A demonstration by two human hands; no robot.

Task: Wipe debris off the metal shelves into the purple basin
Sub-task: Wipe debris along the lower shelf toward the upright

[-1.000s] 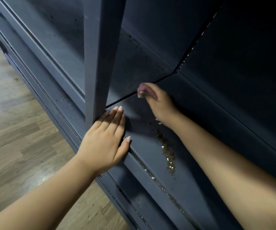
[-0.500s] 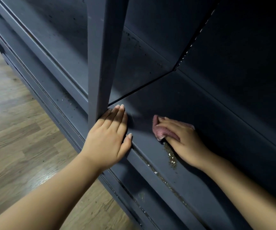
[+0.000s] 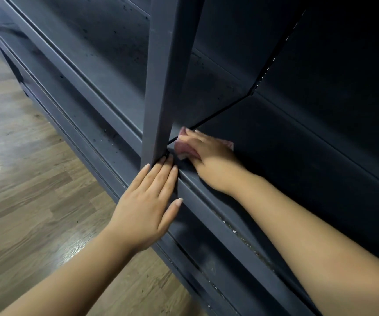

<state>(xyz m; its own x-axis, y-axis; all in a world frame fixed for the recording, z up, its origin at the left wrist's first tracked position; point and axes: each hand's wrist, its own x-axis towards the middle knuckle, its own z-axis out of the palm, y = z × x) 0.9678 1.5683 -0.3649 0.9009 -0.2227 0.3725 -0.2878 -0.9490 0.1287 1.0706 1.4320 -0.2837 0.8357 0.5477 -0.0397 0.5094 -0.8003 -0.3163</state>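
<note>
My right hand (image 3: 209, 160) lies flat on a pink cloth (image 3: 181, 147) and presses it onto the dark metal shelf (image 3: 286, 156), right beside the foot of the upright post (image 3: 168, 76). My left hand (image 3: 147, 201) rests open on the shelf's front edge, its fingertips touching the post's base. A thin line of crumbs and white specks (image 3: 241, 236) runs along the front lip to the right of my hands. The purple basin is not in view.
The post stands just left of the cloth. A seam between two shelf panels (image 3: 218, 115) runs back from it to the dark rear wall. Lower shelf ledges (image 3: 106, 133) with dark specks stretch to the left. Wooden floor (image 3: 24, 190) lies below.
My right hand swept the cloth back from the rear seam toward the front, then left to the post's foot. The debris pile in mid-shelf is no longer visible. My left hand stayed put.
</note>
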